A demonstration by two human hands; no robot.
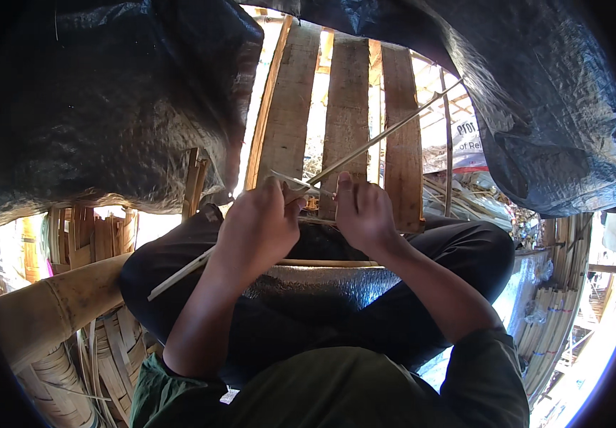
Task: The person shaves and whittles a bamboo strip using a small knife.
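Note:
A long, thin bamboo strip (386,134) slants from beside my left knee up to the far right. My left hand (259,227) is closed round it, and its pale lower end (178,277) sticks out below my wrist. My right hand (367,217) is closed, thumb on top, on a thin, light knife-like blade (292,178). This blade crosses the strip between my two hands, its tip near my left fingers. Its handle is hidden inside my right fist.
Upright wooden planks (347,96) stand ahead with gaps between. Dark plastic sheeting (108,107) hangs left and right. A thick bamboo pole (58,303) lies beside my left knee, above woven bamboo (112,342). Bundled bamboo strips (547,328) stand at right. Silvery material (315,285) lies between my legs.

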